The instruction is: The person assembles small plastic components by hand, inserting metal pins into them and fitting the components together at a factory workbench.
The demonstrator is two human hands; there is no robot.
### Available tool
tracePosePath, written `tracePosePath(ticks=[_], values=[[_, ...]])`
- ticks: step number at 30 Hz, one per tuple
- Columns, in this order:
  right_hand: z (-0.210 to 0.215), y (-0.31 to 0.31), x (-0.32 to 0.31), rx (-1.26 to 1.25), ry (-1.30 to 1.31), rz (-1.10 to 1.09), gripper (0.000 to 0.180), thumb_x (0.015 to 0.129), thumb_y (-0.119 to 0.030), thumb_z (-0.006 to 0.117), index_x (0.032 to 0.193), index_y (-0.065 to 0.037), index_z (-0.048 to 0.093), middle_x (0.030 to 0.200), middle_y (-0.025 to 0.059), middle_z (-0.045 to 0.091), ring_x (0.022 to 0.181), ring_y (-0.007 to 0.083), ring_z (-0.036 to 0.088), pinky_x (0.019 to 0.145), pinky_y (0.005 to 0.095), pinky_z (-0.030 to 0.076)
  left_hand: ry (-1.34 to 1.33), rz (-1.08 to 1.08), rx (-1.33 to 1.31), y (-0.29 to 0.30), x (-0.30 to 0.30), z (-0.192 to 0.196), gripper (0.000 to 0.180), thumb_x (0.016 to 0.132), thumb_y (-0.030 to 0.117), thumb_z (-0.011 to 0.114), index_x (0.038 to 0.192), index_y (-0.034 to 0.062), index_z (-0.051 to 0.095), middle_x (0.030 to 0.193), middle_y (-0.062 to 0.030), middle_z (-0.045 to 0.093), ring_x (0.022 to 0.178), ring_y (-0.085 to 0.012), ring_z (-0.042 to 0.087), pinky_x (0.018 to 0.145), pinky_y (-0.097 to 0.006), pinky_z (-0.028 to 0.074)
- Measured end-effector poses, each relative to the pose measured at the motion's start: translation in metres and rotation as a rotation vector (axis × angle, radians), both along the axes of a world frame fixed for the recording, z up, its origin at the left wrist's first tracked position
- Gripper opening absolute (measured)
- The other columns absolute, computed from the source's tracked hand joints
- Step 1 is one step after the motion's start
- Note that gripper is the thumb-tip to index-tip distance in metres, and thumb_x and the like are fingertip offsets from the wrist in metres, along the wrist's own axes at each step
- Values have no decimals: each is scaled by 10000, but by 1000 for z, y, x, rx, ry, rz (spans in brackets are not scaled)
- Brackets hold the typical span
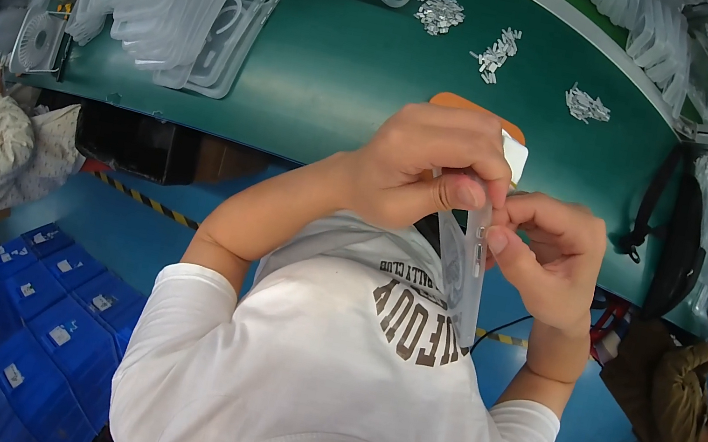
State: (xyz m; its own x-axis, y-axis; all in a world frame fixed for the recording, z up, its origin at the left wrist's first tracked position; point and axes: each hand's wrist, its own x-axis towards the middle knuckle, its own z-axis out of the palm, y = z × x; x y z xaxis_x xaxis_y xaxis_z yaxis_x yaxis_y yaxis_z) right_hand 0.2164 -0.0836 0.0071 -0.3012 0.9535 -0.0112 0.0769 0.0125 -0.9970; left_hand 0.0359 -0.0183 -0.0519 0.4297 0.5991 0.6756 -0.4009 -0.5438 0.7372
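Note:
Above the near edge of the green table, a clear plastic phone case (461, 283) hangs on edge between both hands, its long side pointing down toward my shirt. My left hand (435, 164) grips its upper end, thumb and fingers pinched together. My right hand (552, 251) pinches the case's side edge, where small metallic bits show near the thumb. Whether the right fingertips also hold a small part is too fine to tell. Just behind the hands lie an orange rounded piece (451, 101) and a white piece (513, 159), partly covered by my left hand.
Three piles of small silvery metal pieces (440, 15) lie across the green table (335, 57). Stacked clear cases (169, 9) fill its left side, with more at the far right. A black bag (682, 241) hangs at right. Blue bins (60, 330) stand lower left. Other people sit on both sides.

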Motion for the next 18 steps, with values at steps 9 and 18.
tracePosePath(ticks=[9, 18], values=[[3, 5, 1, -28, 15, 35, 40, 780, 38, 670, 799, 63, 645, 638, 16, 618, 567, 40, 550, 510, 194, 424, -3, -26, -4, 1, -2, 1, 271, 944, 253, 595, 842, 4, 633, 758, -75, 614, 652, -200, 531, 586, -310, 410], [2, 5, -2, 209, -277, 21, 55, 762, 21, 676, 765, 52, 630, 613, 13, 600, 538, 42, 542, 483, 201, 418, 68, -27, -25, 1, -3, -4, 258, 935, 247, 601, 841, 8, 623, 763, -74, 600, 642, -198, 499, 592, -314, 393]])
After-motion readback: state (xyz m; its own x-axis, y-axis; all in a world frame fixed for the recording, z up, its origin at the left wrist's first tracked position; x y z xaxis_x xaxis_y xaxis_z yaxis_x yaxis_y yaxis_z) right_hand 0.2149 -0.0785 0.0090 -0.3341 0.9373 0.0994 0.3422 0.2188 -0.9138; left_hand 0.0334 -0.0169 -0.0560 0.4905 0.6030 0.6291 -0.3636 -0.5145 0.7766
